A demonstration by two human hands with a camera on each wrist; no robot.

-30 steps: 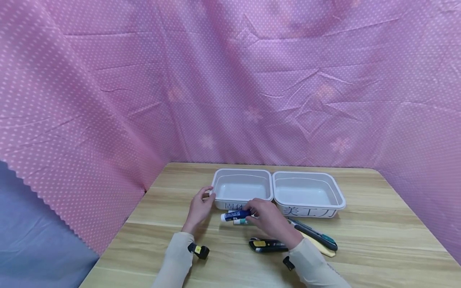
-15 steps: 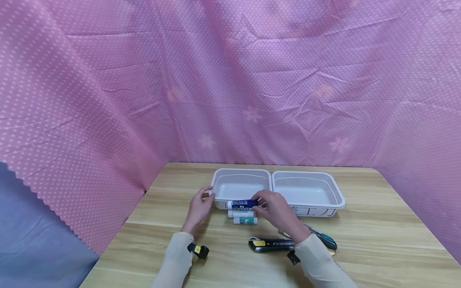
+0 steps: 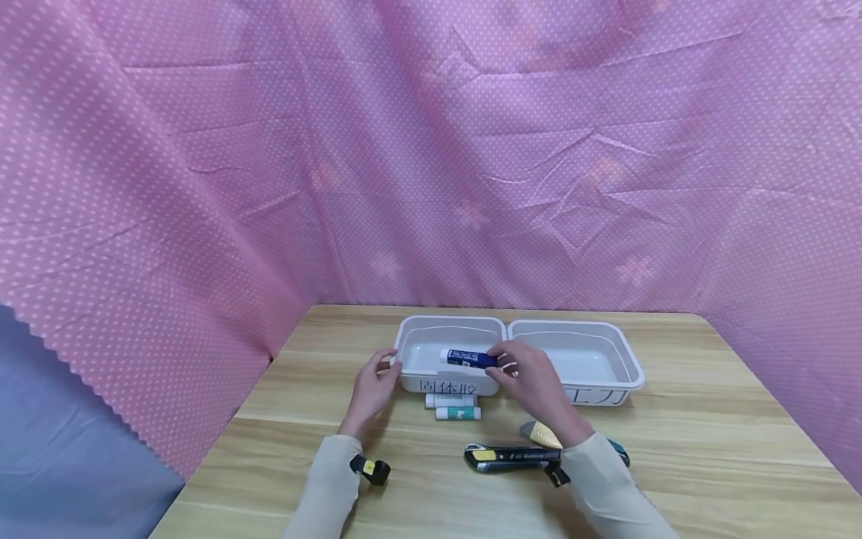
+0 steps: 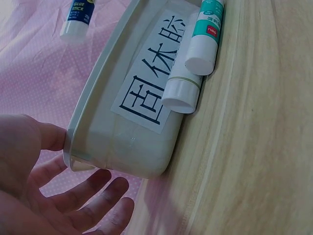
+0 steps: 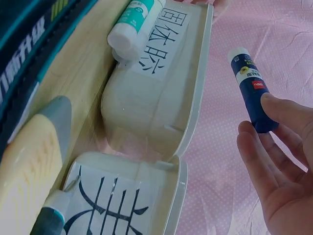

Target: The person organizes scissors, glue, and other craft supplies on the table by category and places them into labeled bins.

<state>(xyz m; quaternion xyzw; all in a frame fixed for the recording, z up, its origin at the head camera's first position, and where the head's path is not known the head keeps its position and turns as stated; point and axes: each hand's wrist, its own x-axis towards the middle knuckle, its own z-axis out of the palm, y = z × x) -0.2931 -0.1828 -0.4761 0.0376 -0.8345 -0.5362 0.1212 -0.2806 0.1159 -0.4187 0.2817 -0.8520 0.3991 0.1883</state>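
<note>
My right hand (image 3: 535,382) pinches a navy glue stick (image 3: 465,358) with a white cap by its dark end, held over the left white plastic box (image 3: 416,384). In the right wrist view, that glue stick (image 5: 250,88) angles away from the thumb and fingertips. My left hand (image 3: 376,382) holds the same box's left rim, thumb on one side and index finger on the other, as the left wrist view shows, the other fingers spread. A white glue stick (image 4: 183,90) and a green-and-white one (image 4: 205,39) lie side by side along the labelled front wall.
A second labelled white box (image 3: 613,397) stands against the first, on its right. Nearer me lie a black-and-yellow utility knife (image 3: 505,457), a cream-handled knife (image 3: 541,435) and a teal-and-black one (image 3: 619,451), partly under my right forearm. Pink dotted cloth (image 3: 431,187) hangs behind the wooden table (image 3: 707,419).
My right hand has lifted the navy glue stick from above the other glue sticks, moving it up, away from me and rightward over the left box. The left hand stays at the rim.
</note>
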